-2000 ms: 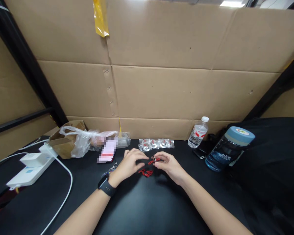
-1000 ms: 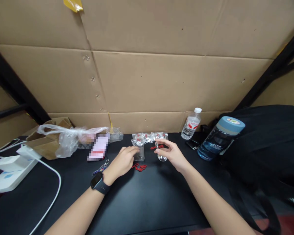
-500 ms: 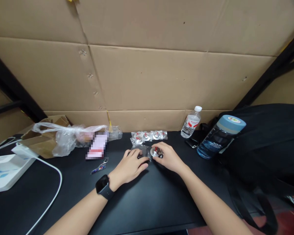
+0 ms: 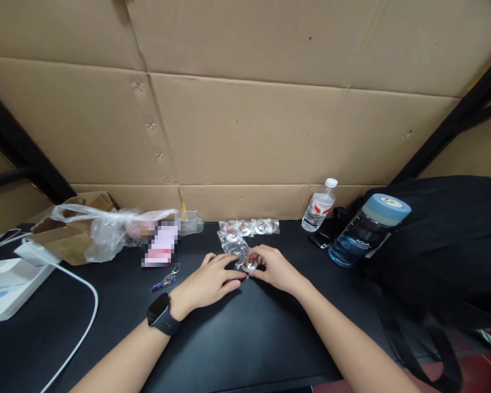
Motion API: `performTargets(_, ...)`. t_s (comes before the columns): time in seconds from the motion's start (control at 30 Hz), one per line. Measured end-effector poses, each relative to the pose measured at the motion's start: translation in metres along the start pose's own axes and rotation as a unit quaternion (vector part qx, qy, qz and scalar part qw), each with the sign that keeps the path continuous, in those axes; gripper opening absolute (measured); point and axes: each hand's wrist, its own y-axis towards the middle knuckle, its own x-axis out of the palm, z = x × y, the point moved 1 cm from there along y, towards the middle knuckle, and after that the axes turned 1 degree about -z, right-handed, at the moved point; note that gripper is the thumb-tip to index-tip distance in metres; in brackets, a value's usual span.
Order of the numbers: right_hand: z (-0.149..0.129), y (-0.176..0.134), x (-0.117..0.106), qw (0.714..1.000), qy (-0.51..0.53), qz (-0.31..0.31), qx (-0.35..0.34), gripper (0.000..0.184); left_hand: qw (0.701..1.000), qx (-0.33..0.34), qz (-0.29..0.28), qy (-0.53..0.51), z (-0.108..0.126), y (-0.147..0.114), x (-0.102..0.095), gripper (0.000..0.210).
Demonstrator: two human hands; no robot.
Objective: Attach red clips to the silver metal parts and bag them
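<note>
My right hand [image 4: 279, 271] pinches a shiny round metal disc [image 4: 250, 264] with a red mark, holding it low over the black desk. Close beside it, the bent fingers and thumb of my left hand [image 4: 213, 279] come together around something mostly hidden; a bit of red shows between them. A crumpled clear plastic wrapper [image 4: 236, 246] lies just behind both sets of fingertips. Farther back, several similar discs in clear packets [image 4: 245, 227] sit in a row, each with a red mark. On my left wrist is a dark smartwatch [image 4: 159, 311].
At left are a keychain [image 4: 163, 283], a blurred-out phone [image 4: 162, 245], a plastic bag [image 4: 106, 234], a cardboard box [image 4: 61, 237] and a white power strip [image 4: 8, 297] with a cable. To the right stand a water bottle [image 4: 317, 212], a blue-lidded bottle [image 4: 358, 237] and a black bag [image 4: 442, 245].
The disc in my right hand has moved slightly left and nearer to me, toward my left hand. My left hand has shifted a little left and nearer, uncovering more of the clear wrapper.
</note>
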Motion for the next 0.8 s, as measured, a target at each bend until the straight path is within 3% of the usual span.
performTargets(0.1, 0.002, -0.001, -0.001, 0.998, 0.047, -0.027, -0.015, 0.039, 1.0, 0.002, -0.001, -0.006, 0.0, 0.0, 0.001, 0.033)
performTargets(0.17, 0.002, 0.0, 0.001, 0.999, 0.043, -0.014, -0.014, 0.037, 1.0, 0.006, -0.001, -0.011, 0.002, 0.001, 0.0, 0.033)
performTargets(0.33, -0.001, 0.007, 0.011, 0.995, -0.076, 0.057, 0.005, 0.034, 1.0, 0.014, 0.011, -0.019, 0.006, -0.001, -0.002, 0.033)
performTargets(0.57, -0.002, 0.024, 0.02, 0.966, -0.222, 0.13, 0.034, 0.037, 0.999, 0.022, 0.02, -0.023, 0.005, -0.001, -0.001, 0.03)
performTargets(0.67, -0.001, 0.023, 0.016, 0.972, -0.19, 0.13, 0.039, 0.036, 0.999, 0.02, 0.018, -0.027, 0.006, 0.002, -0.005, 0.028)
performTargets(0.8, 0.0, 0.01, -0.004, 0.995, -0.072, 0.061, -0.009, 0.031, 0.998, -0.012, 0.062, -0.023, 0.003, 0.005, -0.009, 0.029)
